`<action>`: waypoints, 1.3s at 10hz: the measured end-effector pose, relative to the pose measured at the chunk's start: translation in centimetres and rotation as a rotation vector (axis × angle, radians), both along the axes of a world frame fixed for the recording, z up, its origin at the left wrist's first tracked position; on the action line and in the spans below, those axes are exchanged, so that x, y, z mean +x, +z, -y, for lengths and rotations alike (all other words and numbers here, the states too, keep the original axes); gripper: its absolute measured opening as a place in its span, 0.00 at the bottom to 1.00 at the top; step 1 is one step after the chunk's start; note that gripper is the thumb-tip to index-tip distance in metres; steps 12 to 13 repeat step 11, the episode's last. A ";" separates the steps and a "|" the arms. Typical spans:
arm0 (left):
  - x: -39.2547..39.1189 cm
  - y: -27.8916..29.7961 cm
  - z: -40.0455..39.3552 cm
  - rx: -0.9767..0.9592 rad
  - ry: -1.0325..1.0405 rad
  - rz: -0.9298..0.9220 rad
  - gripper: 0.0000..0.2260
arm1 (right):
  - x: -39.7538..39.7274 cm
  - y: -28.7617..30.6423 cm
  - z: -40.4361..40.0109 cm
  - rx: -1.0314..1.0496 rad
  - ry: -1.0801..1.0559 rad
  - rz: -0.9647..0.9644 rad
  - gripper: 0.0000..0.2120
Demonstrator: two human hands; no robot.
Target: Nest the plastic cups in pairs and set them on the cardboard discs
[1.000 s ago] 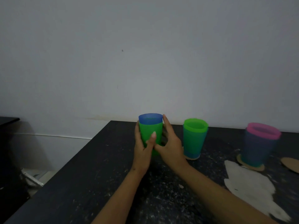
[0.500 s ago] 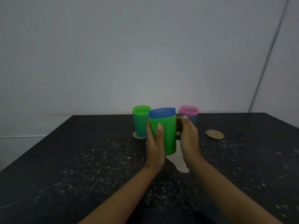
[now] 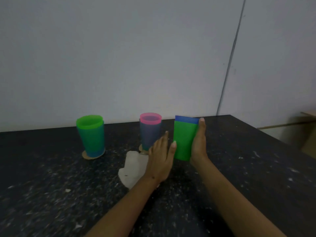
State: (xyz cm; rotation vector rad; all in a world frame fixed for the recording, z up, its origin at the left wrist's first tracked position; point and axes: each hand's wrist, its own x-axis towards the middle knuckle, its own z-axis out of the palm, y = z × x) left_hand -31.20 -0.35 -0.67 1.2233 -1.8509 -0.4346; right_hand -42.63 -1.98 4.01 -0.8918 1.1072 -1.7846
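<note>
A green cup with a blue cup nested inside it is in the air right of centre, held between my right hand on its right side and the thumb of my left hand on its left. The rest of my left fingers are spread apart. A green cup nested in a blue cup stands on a cardboard disc at the left. A pink cup nested in a dark blue cup stands on another disc in the middle, partly behind my left hand. The disc under the held pair is hidden.
The dark speckled table runs to the grey wall behind. A pale, irregular patch lies on the table in front of the pink pair. A brown cardboard box stands beyond the table's right edge.
The view has swung right. Both hands have carried the green-and-blue pair to the right, past the pink pair. My left hand has loosened to a thumb touch on the cup.
</note>
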 end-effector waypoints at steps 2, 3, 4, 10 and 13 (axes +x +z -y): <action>-0.1 -2.2 2.1 0.163 0.008 0.415 0.23 | -2.4 -1.0 4.5 -0.153 -0.039 -0.196 0.17; -0.2 -2.4 2.2 0.141 -0.008 0.453 0.21 | -2.6 -2.1 6.2 -0.183 -0.127 -0.269 0.15; -0.2 -2.5 2.2 0.133 -0.009 0.464 0.22 | -2.6 -2.5 7.3 -0.194 -0.193 -0.292 0.21; -0.2 -2.1 1.9 0.143 -0.021 0.466 0.22 | -3.2 -4.4 8.4 -0.140 -0.160 -0.367 0.31; -0.2 -2.1 2.0 0.136 -0.013 0.448 0.22 | -3.3 -4.5 7.9 -0.111 -0.181 -0.381 0.42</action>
